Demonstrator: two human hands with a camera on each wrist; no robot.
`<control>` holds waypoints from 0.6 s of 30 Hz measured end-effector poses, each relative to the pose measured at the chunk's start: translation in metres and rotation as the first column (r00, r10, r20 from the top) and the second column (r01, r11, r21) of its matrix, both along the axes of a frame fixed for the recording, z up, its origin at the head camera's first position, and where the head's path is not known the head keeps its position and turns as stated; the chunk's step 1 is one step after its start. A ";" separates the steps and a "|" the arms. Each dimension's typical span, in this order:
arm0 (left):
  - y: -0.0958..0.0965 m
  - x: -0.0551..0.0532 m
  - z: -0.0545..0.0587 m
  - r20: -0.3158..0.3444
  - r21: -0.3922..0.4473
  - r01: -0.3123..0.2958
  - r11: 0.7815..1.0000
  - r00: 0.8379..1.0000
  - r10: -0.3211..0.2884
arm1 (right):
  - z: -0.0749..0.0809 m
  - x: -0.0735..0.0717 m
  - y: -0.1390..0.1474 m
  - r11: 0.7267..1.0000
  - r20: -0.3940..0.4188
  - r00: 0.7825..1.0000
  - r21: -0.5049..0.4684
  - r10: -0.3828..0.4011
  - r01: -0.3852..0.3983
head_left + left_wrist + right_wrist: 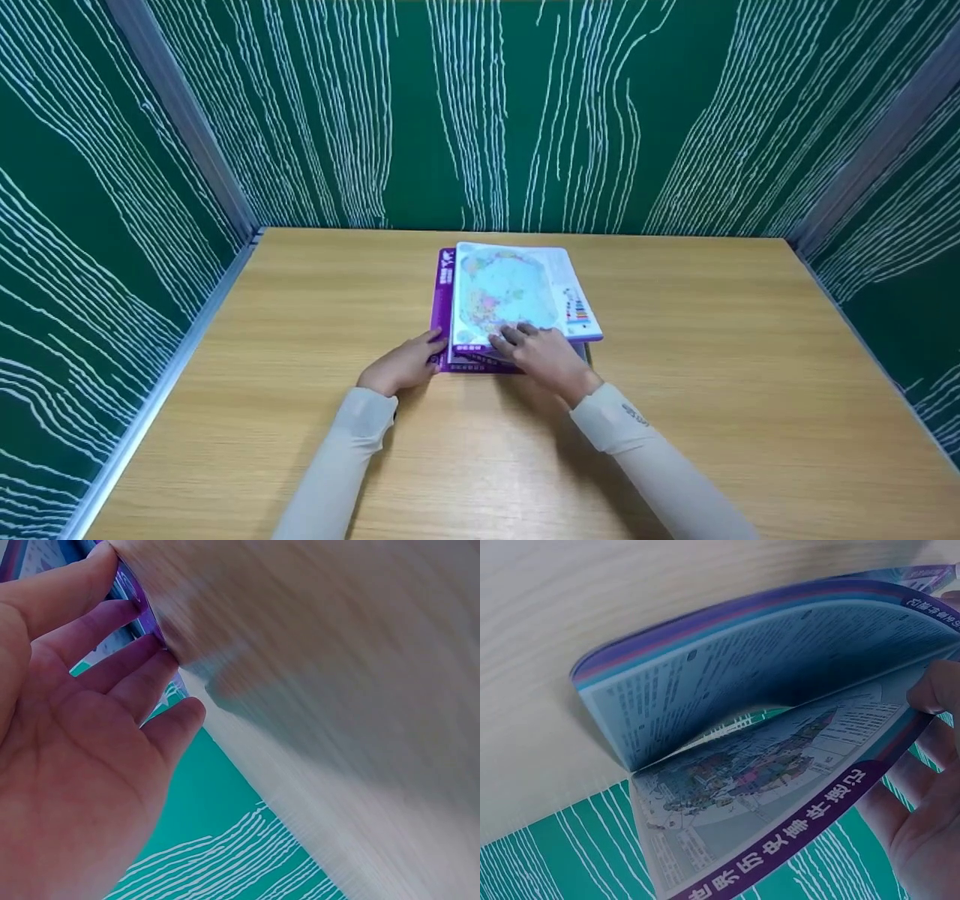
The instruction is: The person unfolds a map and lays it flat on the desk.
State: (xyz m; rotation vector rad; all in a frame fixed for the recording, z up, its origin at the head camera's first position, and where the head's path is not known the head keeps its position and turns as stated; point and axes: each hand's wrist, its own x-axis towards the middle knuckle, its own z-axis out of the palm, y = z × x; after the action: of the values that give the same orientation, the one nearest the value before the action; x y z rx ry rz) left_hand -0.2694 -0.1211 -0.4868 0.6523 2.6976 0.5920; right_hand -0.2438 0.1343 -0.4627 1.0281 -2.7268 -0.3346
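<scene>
A folded map [517, 289] with a purple border lies near the middle of the table. Its top panel shows a pale blue world map and tilts up at the near side, over a lower purple-edged layer [444, 307]. My right hand [551, 361] pinches the near edge of the raised panel; in the right wrist view the thumb is inside the fold, the fingers outside. Printed text and a coloured map show on the inner faces [757, 757]. At the near left corner, my left hand [405, 364] touches the purple edge [142, 611] with extended fingertips.
The wooden table [337, 300] extends around the map on all sides. Green panels with white wavy lines [525, 112] stand behind it and at both sides, with grey posts [184, 112] at the corners.
</scene>
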 end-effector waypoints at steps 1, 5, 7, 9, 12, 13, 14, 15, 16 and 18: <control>0.000 0.000 0.000 -0.002 0.002 0.000 1.000 1.000 0.000 | 0.001 0.000 0.001 1.000 0.006 1.000 -0.003 -0.003 0.003; 0.000 0.000 0.000 -0.007 0.003 0.002 1.000 1.000 -0.001 | 0.006 -0.001 0.006 1.000 0.017 1.000 -0.017 -0.004 0.004; 0.001 0.000 0.000 -0.009 0.001 0.002 1.000 1.000 -0.002 | 0.008 -0.001 0.009 1.000 0.015 1.000 -0.024 0.000 0.000; 0.001 0.000 -0.001 -0.010 0.001 0.002 1.000 1.000 -0.002 | 0.010 -0.001 0.012 1.000 0.006 1.000 -0.029 0.006 -0.006; 0.001 0.000 -0.001 -0.013 0.003 0.004 1.000 1.000 -0.004 | 0.012 -0.001 0.017 0.999 -0.032 0.999 -0.043 0.023 -0.025; 0.000 0.000 -0.001 -0.014 0.004 0.005 1.000 1.000 -0.005 | 0.013 -0.002 0.018 0.998 -0.052 0.998 -0.050 0.032 -0.035; 0.000 0.000 -0.001 -0.013 0.005 0.005 1.000 1.000 -0.005 | 0.013 -0.002 0.019 0.997 -0.071 0.997 -0.056 0.040 -0.044; 0.000 0.000 0.000 -0.012 0.005 0.004 1.000 1.000 -0.004 | 0.014 -0.002 0.021 0.997 -0.089 0.995 -0.064 0.047 -0.053; 0.000 0.001 0.000 -0.011 0.004 0.002 1.000 1.000 -0.002 | 0.014 -0.002 0.022 0.996 -0.104 0.993 -0.069 0.051 -0.059; 0.000 0.001 0.000 -0.007 0.002 -0.001 1.000 1.000 0.001 | 0.016 -0.002 0.025 0.995 -0.118 0.991 -0.076 0.056 -0.065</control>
State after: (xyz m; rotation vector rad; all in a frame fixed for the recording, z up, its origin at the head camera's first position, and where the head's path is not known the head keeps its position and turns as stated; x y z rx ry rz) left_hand -0.2685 -0.1215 -0.4865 0.6550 2.7040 0.5941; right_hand -0.2460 0.1589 -0.4467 1.0341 -2.5781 -0.2638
